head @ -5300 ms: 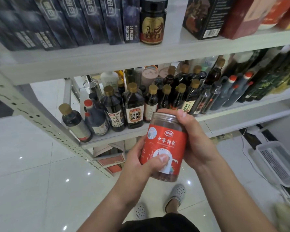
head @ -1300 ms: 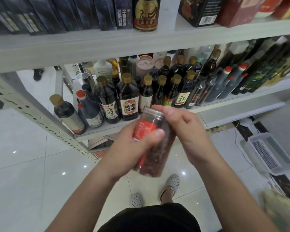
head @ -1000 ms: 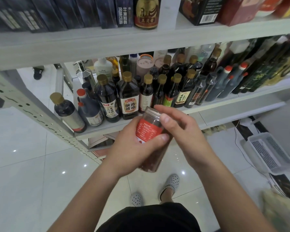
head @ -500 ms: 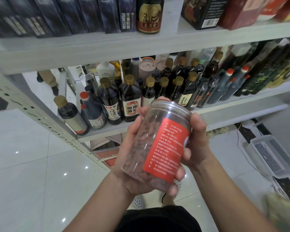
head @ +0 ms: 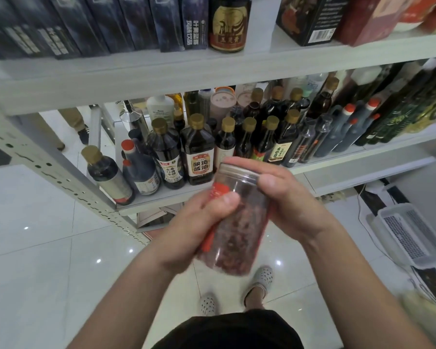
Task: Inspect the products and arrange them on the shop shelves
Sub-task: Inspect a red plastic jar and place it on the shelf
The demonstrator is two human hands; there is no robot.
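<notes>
The jar (head: 239, 235) is held in both hands in front of the lower shelf (head: 363, 162) and above the floor. It is tilted, with the lid (head: 239, 172) toward the far side.

Compared with half a second ago, the jar has been turned about its axis and moved away from the camera. The printed panel of the red label (head: 219, 191), which then faced the camera, is now reduced to a strip along the left edge, and the clear wall is presented. This is judged to be continued inspection: each side is being checked, and placement on a shelf is not yet begun.

The left hand (head: 194, 225) is wrapped round the middle of the jar, with the thumb pressed on the label. The right hand (head: 292, 207) is clamped on the upper end, with the thumb against the lid rim and the fingers curled over the far side. Both hands are thus grasping the jar.

The jar is a clear cylinder with a pale lid, filled nearly to the top with small red-brown dried pieces. Its lower part is motion-blurred. No damage is discernible. Dark bottles (head: 198, 152) are crowded on the shelf just behind it.
</notes>
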